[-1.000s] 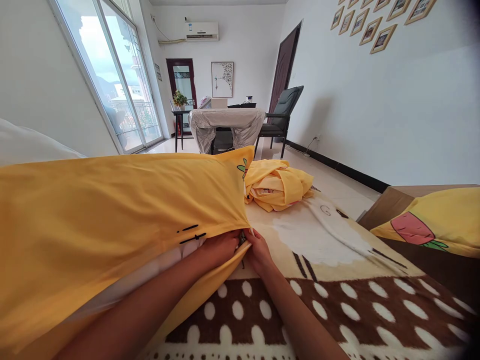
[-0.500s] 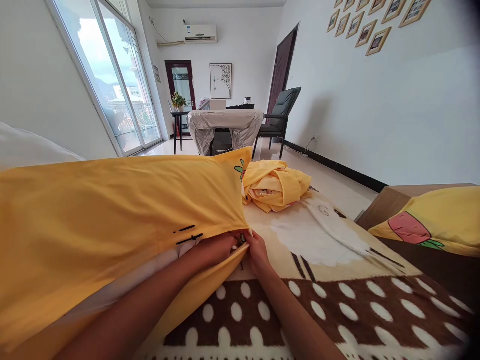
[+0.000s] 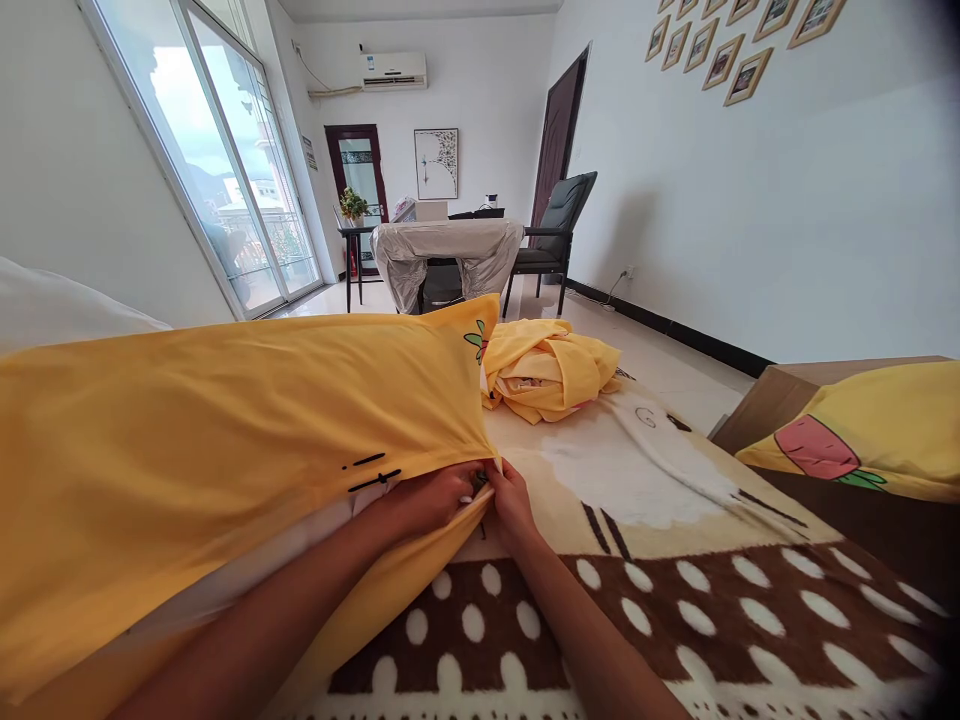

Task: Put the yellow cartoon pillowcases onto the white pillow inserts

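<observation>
A yellow fabric cover point(image 3: 247, 400) with a small carrot print at its far corner stretches across the left side. White filling point(image 3: 247, 575) shows through the long opening along its near edge. My left hand point(image 3: 446, 495) reaches to the right end of this opening, fingers closed on the cover's edge and partly tucked under the cloth. Right beside it, my right hand point(image 3: 510, 500) pinches the same corner of the opening between thumb and fingers. What lies between the fingertips is too small to make out. Both forearms come in from below.
Beneath lies a blanket point(image 3: 615, 490) with a sheep pattern and brown dotted border. A crumpled yellow cloth point(image 3: 559, 370) rests beyond my hands. At right, a yellow carrot-print fabric piece point(image 3: 885, 430) lies over a cardboard box point(image 3: 772, 395). A covered table point(image 3: 450, 235) and chair point(image 3: 555, 235) stand farther back.
The view has shifted slightly. Both hands keep their hold at the corner of the opening, with only small finger movement.
</observation>
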The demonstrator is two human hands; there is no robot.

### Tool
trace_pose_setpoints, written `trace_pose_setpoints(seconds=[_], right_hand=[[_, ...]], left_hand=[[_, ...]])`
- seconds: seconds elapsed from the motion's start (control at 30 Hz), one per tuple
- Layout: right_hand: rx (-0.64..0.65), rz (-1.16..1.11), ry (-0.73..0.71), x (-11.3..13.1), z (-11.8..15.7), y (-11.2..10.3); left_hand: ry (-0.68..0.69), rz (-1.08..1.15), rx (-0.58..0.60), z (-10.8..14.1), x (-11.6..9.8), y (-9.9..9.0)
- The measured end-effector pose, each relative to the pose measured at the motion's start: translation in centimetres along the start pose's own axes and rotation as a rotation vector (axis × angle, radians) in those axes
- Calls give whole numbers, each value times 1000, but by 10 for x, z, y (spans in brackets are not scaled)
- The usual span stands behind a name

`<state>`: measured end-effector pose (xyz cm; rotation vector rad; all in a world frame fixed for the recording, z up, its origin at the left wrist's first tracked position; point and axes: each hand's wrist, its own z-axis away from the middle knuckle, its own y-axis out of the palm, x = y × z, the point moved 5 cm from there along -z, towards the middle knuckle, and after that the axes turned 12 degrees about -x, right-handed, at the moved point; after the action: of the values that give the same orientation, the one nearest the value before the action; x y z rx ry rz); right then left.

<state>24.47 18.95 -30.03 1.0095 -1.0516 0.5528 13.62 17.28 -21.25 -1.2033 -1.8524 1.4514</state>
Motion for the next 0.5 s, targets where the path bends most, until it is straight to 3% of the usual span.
trace_pose_setpoints(seconds=[0.5], right_hand=[[13, 173, -111, 16, 2, -1]], left_hand=[[102, -152, 95, 1, -10, -2]])
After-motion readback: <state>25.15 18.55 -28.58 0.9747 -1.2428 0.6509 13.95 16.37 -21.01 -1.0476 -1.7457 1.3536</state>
